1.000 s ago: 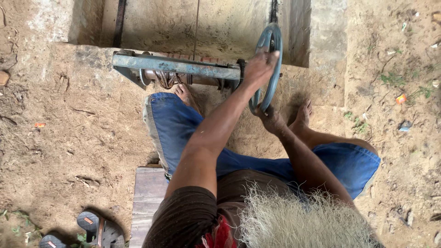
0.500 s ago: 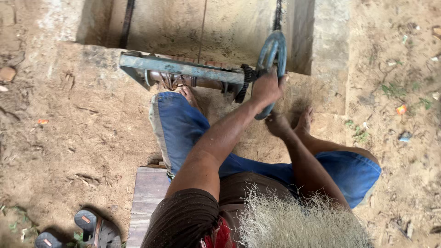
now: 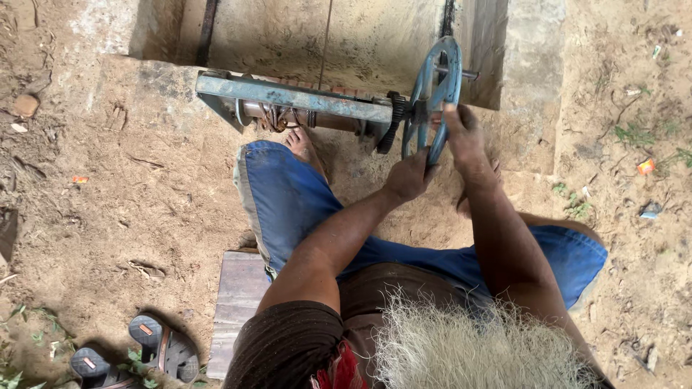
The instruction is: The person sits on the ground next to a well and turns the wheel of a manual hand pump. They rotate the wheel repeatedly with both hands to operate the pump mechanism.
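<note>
A blue metal handwheel [image 3: 441, 65] stands upright at the right end of a grey-blue winch frame [image 3: 288, 94] on the edge of a concrete pit [image 3: 375, 36]. My left hand [image 3: 409, 176] grips the wheel's lower rim. My right hand [image 3: 465, 133] is closed on the rim just to the right of it, slightly higher. A dark gear [image 3: 393, 115] sits beside the wheel. A drum wound with wire rope [image 3: 277, 115] lies under the frame, and a thin cable [image 3: 326, 36] runs from it up over the pit. I sit behind the winch in blue shorts.
My bare left foot [image 3: 299, 144] rests against the winch frame. A wooden board [image 3: 234, 302] lies under me on the sandy ground. A pair of sandals [image 3: 162, 346] lies at the bottom left. Small stones and litter are scattered at both sides.
My left hand has come down from the top of the wheel to its lower rim. My right hand has gone from the bottom up to the right side.
</note>
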